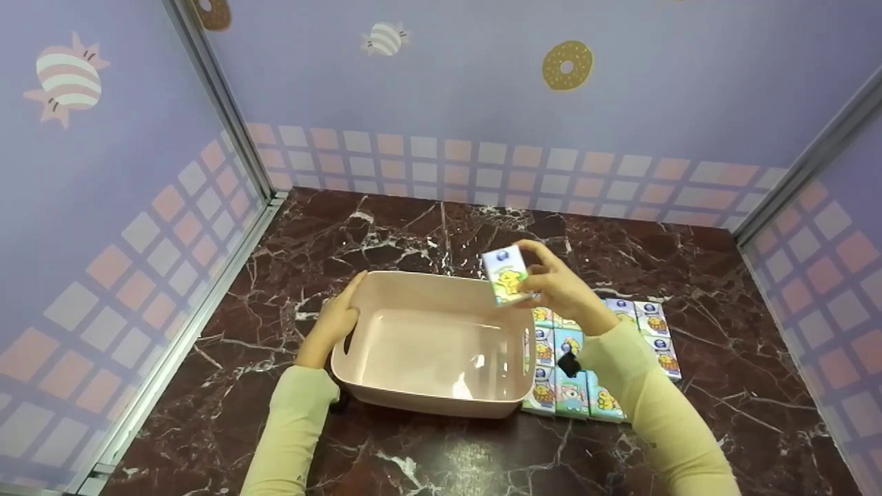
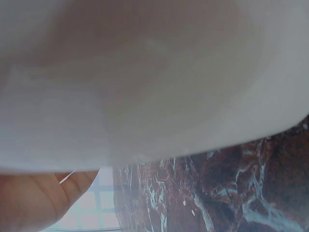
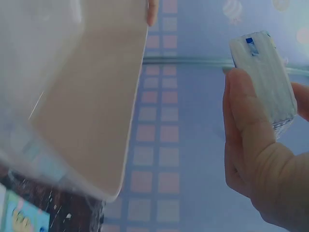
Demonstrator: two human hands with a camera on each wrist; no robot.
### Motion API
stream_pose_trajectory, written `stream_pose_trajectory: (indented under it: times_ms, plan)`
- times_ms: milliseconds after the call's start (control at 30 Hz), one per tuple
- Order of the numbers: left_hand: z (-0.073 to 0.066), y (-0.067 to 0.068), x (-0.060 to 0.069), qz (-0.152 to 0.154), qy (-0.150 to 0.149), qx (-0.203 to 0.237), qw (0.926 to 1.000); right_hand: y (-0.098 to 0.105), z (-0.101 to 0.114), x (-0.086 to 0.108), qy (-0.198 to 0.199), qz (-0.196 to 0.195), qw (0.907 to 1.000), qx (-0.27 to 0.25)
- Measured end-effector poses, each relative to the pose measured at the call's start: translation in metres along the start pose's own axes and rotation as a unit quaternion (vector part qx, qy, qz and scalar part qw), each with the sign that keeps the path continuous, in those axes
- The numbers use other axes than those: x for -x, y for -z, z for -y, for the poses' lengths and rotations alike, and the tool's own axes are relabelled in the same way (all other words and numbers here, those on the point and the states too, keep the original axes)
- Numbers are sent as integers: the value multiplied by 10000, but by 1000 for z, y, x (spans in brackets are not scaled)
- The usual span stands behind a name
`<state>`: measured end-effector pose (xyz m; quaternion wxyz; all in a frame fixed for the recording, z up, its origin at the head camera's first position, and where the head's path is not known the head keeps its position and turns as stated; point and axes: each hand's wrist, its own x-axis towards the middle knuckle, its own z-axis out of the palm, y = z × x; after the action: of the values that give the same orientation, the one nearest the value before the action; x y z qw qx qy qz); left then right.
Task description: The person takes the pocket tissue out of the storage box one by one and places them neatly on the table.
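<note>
My right hand (image 1: 561, 286) pinches a small pocket tissue pack (image 1: 506, 275) above the back right part of a pale pink plastic bin (image 1: 427, 399). The pack is white with a yellow cartoon figure. In the right wrist view, thumb and fingers hold the pack (image 3: 265, 77) by its sides, its wrapped end showing. My left hand (image 1: 334, 320) grips the bin's left rim beside the handle hole. The left wrist view shows the bin's blurred outer wall (image 2: 169, 106) and part of the left hand (image 2: 38, 198). No pack shows inside the bin.
Several more tissue packs (image 1: 541, 389) lie in rows to the right of the bin, partly hidden by the right arm. The dark red marbled tabletop (image 1: 386, 241) is bounded by lilac patterned panels (image 1: 468, 83) at the back and both sides.
</note>
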<state>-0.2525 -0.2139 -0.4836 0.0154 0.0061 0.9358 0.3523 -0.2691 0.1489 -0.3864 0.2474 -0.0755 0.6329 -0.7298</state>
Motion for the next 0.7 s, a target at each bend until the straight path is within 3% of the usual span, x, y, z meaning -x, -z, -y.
stream_pose_trajectory:
  times_ms: [367,700]
  plan:
    - [-1,-1,-2,-9,18,-59,10000,73,-27,38,142,-520,9977,-403]
    - [-1,-2,-2,16,86,-14,10000,137,-56,73,78,-1029,9947,33]
